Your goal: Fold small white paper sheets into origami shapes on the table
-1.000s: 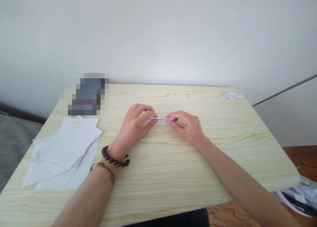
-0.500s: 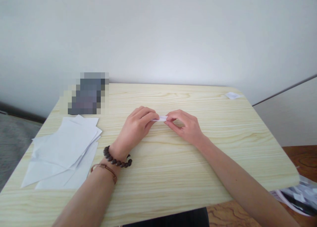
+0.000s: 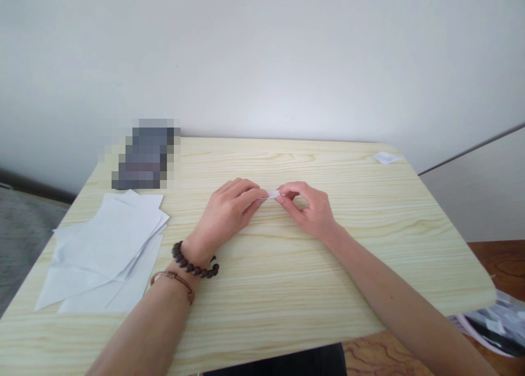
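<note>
Taking the slip between the hands as the clock's centre, sheets (image 3: 110, 239) lie loosely overlapped on the table (image 3: 262, 288) between eight and nine o'clock, with a dark block (image 3: 143, 157) just beyond them, towards ten. Next comes the left hand (image 3: 235, 203), palm down, its thumb and fingers pressed together on the left end of the white slip (image 3: 273, 194). The right hand (image 3: 305, 206) pinches the other end between thumb and fingertips. The slip looks like paper — likely very light, soft enough to crease, easy to tear if pulled — so the ends or edges seem the best hold, with light pressure. A small paper piece (image 3: 386, 157) rests near the table's far corner, towards two o'clock. As for what is hard to read: the block is pixelated beyond naming; the left fingers cover much of the slip, so its full shape and folds cannot be told; a black thing (image 3: 279, 362) at six o'clock is cut off; and the clutter (image 3: 498, 324) at four is cropped too.
</note>
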A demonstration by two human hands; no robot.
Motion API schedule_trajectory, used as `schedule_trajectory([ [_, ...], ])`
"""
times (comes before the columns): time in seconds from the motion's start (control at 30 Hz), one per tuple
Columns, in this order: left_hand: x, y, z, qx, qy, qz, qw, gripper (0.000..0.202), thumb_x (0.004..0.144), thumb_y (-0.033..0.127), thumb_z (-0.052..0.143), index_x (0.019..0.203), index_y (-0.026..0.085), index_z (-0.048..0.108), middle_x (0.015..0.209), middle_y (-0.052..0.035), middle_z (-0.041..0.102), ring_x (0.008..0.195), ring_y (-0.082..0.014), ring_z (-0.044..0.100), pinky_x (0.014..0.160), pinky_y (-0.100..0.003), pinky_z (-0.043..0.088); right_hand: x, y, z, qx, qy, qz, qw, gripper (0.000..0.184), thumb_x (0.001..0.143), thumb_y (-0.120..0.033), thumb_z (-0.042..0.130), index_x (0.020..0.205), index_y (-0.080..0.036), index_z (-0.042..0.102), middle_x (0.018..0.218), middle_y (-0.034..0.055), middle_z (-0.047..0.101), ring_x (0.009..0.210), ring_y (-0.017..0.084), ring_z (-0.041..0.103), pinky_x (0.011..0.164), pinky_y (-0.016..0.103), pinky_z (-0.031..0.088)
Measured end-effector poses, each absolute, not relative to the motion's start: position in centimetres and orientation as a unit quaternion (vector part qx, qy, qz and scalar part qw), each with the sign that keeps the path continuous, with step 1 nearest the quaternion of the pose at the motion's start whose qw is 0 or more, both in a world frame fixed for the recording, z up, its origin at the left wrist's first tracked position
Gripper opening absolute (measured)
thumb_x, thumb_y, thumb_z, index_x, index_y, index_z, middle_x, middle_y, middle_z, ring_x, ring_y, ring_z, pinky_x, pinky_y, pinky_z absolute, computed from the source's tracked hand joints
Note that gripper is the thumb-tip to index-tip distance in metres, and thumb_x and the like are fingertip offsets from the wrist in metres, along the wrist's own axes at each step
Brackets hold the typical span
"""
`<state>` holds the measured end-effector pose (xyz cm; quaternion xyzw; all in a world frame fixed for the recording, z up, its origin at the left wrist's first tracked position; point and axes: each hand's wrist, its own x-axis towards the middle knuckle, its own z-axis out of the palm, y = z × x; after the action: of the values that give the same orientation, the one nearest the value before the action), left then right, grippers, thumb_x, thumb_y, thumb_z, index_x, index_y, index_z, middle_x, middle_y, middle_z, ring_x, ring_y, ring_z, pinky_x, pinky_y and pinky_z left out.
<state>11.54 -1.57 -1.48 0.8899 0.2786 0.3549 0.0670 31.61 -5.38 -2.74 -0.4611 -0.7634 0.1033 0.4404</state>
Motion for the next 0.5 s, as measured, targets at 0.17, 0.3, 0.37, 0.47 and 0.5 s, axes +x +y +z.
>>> schedule_trajectory([
  [0.17, 11.60, -1.63, -1.55, 0.874, 0.291, 0.383, 0.068, 0.018, 0.088, 0.017, 0.055, 0.100, 0.020, 0.067, 0.085, -0.0048, 0.066, 0.077, -0.0146, 0.061, 0.069, -0.027, 0.050, 31.75, -5.25, -3.09, -0.458, -0.765, 0.045, 0.450, 0.005, 0.088, -0.027, 0.058, 0.092, -0.023, 0.060, 0.078, -0.0021, 0.071, 0.058, 0.010, 0.063, 0.058, 0.021, 0.051],
  [0.3, 11.60, -1.71, -1.67, 0.863, 0.298, 0.397, 0.098, 0.018, 0.088, 0.019, 0.056, 0.102, 0.019, 0.068, 0.088, -0.0055, 0.066, 0.079, -0.0146, 0.062, 0.070, -0.027, 0.051, 31.83, -5.09, -3.16, -0.446, -0.784, -0.001, 0.433, 0.009, 0.088, -0.026, 0.058, 0.093, -0.024, 0.065, 0.077, -0.0024, 0.073, 0.052, 0.008, 0.062, 0.052, 0.020, 0.047],
  [0.37, 11.62, -1.78, -1.65, 0.862, 0.297, 0.396, 0.109, 0.017, 0.088, 0.021, 0.056, 0.099, 0.018, 0.068, 0.088, -0.0058, 0.067, 0.079, -0.0147, 0.062, 0.070, -0.026, 0.051, 31.85, -5.05, -3.17, -0.443, -0.788, -0.011, 0.429, 0.012, 0.089, -0.025, 0.057, 0.097, -0.025, 0.067, 0.078, -0.0024, 0.074, 0.053, 0.008, 0.062, 0.051, 0.020, 0.046],
  [0.47, 11.69, -1.91, -1.49, 0.863, 0.291, 0.395, 0.118, 0.013, 0.088, 0.022, 0.057, 0.094, 0.017, 0.068, 0.086, -0.0058, 0.067, 0.077, -0.0145, 0.062, 0.069, -0.026, 0.051, 31.84, -5.05, -3.15, -0.442, -0.790, -0.016, 0.424, 0.013, 0.089, -0.025, 0.057, 0.096, -0.025, 0.068, 0.076, -0.0027, 0.074, 0.053, 0.008, 0.063, 0.051, 0.020, 0.046],
  [0.5, 11.72, -1.95, -1.43, 0.864, 0.289, 0.395, 0.119, 0.012, 0.088, 0.022, 0.057, 0.093, 0.017, 0.068, 0.085, -0.0057, 0.067, 0.076, -0.0143, 0.062, 0.069, -0.026, 0.051, 31.82, -5.05, -3.14, -0.442, -0.791, -0.016, 0.424, 0.013, 0.089, -0.025, 0.057, 0.095, -0.024, 0.069, 0.076, -0.0027, 0.075, 0.052, 0.008, 0.063, 0.051, 0.020, 0.047],
])
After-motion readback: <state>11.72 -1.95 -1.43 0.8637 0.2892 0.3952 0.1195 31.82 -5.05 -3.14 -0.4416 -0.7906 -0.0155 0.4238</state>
